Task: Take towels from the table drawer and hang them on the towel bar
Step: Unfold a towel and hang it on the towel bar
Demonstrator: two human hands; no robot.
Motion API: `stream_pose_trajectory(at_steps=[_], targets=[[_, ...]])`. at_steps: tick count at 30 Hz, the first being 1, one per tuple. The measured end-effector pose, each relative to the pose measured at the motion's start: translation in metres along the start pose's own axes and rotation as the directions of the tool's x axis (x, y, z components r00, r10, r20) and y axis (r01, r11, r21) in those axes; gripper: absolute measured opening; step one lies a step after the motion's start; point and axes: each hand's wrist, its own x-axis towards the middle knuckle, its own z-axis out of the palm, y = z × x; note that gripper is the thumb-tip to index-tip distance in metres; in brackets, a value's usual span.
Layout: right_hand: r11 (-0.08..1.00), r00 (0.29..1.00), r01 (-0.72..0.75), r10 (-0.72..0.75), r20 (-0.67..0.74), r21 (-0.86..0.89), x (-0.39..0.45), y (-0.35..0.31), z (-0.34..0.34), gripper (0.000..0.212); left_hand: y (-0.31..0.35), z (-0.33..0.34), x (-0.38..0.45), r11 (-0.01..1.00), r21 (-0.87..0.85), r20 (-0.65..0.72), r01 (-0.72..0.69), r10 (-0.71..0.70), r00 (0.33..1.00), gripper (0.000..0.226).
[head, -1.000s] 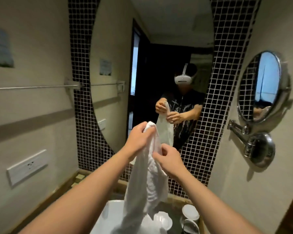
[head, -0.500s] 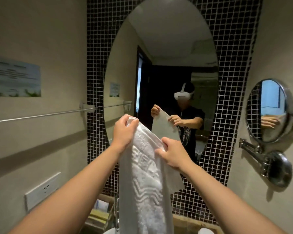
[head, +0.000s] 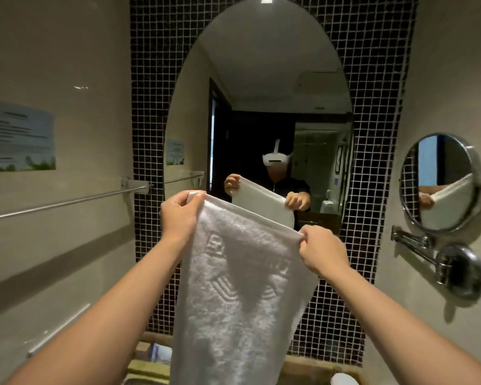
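A white patterned towel (head: pixel 239 287) hangs spread flat in front of me, held up by its top edge. My left hand (head: pixel 179 215) grips the upper left corner and my right hand (head: pixel 321 252) pinches the upper right corner, a little lower. The chrome towel bar (head: pixel 67 201) runs along the left wall, bare, at about the height of my left hand and to its left. The drawer is out of view.
A big oval mirror (head: pixel 261 93) on black mosaic tile faces me and shows a person holding the towel. A round chrome swivel mirror (head: pixel 444 184) juts from the right wall. A notice (head: pixel 17 134) and a wall socket (head: pixel 59 332) sit on the left wall. Small packets (head: pixel 153 354) lie below.
My hands have moved apart and drawn the bunched towel open along its top edge. The view has tilted up, so the basin and cups have dropped out of sight.
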Motion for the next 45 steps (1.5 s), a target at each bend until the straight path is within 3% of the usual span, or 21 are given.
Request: stream_pose_trajectory(at_steps=[7,9,11,13,16,20,24,26,28,30,32,33,35,37,39,41,45], targets=[[0.993,0.974,-0.118,0.111,-0.198,-0.022,0.002,-0.002,-0.021,0.026,-0.009,-0.022,0.009,0.998,-0.005,-0.042,0.062,-0.062,0.997,0.009],[0.992,0.967,-0.122,0.113,-0.227,-0.027,0.001,0.001,-0.028,0.03,-0.014,-0.028,0.01,0.988,0.155,-0.041,0.0,0.007,0.999,0.011],[0.995,0.969,-0.096,0.091,-0.228,-0.011,0.002,0.004,-0.033,0.027,-0.018,-0.033,0.009,0.895,0.428,-0.014,-0.124,0.143,0.99,0.014],[0.998,0.973,-0.055,0.057,-0.223,0.016,0.005,0.007,-0.035,0.023,-0.019,-0.035,0.011,0.798,0.571,0.006,-0.192,0.229,0.973,0.02],[0.998,0.969,-0.003,0.017,-0.245,0.057,0.009,0.01,-0.035,0.02,-0.021,-0.036,0.016,0.73,0.65,0.007,-0.211,0.272,0.962,0.027],[0.996,0.941,-0.041,0.066,-0.332,0.084,0.016,0.015,-0.044,0.025,-0.013,-0.035,0.016,0.73,0.667,-0.051,-0.148,0.243,0.969,0.028],[0.996,0.972,-0.032,0.05,-0.231,0.082,0.026,0.019,-0.048,0.032,-0.008,-0.037,0.018,0.7,0.704,-0.05,-0.123,0.221,0.974,0.028],[0.991,0.98,0.004,0.023,-0.197,0.133,0.029,0.019,-0.046,0.026,-0.008,-0.04,0.022,0.611,0.772,0.038,-0.174,0.229,0.973,0.026],[0.989,0.984,0.009,0.018,-0.179,0.151,0.03,0.017,-0.044,0.022,-0.004,-0.041,0.025,0.472,0.852,0.173,-0.228,0.157,0.972,0.021],[0.991,0.989,0.003,0.017,-0.148,0.133,0.031,0.015,-0.04,0.021,0.0,-0.041,0.027,0.332,0.908,0.274,-0.254,-0.013,0.962,0.018],[0.99,0.995,-0.027,0.039,-0.089,0.14,0.03,0.012,-0.035,0.022,0.001,-0.039,0.03,0.221,0.932,0.333,-0.287,-0.206,0.92,0.017],[0.989,0.998,-0.046,0.053,-0.045,0.144,0.029,0.009,-0.033,0.022,0.001,-0.037,0.029,0.213,0.927,0.363,-0.308,-0.311,0.878,0.019],[0.988,0.996,-0.079,0.073,0.054,0.133,0.026,0.002,-0.026,0.022,0.002,-0.032,0.023,0.356,0.887,0.45,-0.296,-0.515,0.73,0.022],[0.99,0.982,-0.087,0.066,0.178,0.111,0.023,-0.008,-0.02,0.024,0.006,-0.024,0.009,0.565,0.814,0.534,-0.137,-0.633,0.56,0.018],[0.977,0.945,-0.113,0.05,0.324,0.18,0.019,-0.019,-0.015,0.025,0.009,-0.015,-0.004,0.704,0.707,0.597,0.074,-0.649,0.471,0.012],[0.918,0.888,-0.193,0.013,0.459,0.347,0.012,-0.033,-0.014,0.022,0.007,-0.007,-0.008,0.756,0.6,0.623,0.262,-0.647,0.44,0.008],[0.724,0.817,-0.335,-0.096,0.568,0.603,0.003,-0.058,-0.018,0.011,0.006,0.009,-0.012,0.763,0.449,0.602,0.465,-0.643,0.474,0.014]])
